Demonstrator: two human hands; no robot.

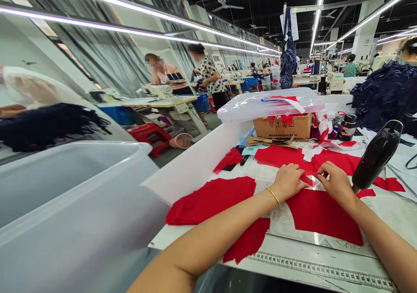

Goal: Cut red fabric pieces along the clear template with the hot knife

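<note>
My left hand, with a gold bangle on its wrist, and my right hand meet at the middle of the white worktable. Their fingertips pinch a small fold of red fabric between them. A large red fabric panel lies under my right hand, and another red panel spreads beyond both hands. Further left lie a red fabric piece and a smaller one. A black handheld electric appliance stands just right of my right hand.
A tape measure runs along the table's near edge. A cardboard box under a clear plastic bin stands behind the fabric. A large grey plastic tub sits left. Navy fabric is heaped at right. Co-workers stand among sewing tables beyond.
</note>
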